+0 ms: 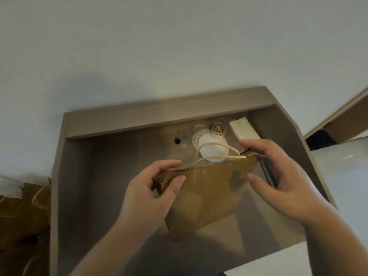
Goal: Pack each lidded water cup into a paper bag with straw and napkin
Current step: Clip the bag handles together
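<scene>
Pinching paper bag top: left hand, right hand; pink clip on rim.

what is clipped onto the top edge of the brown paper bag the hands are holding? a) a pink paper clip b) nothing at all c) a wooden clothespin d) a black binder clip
a: a small pink paper clip sits on the closed top edge of the paper bag, near the handle's base, between the left hand and the right hand, which pinch the bag's upper corners.
</scene>
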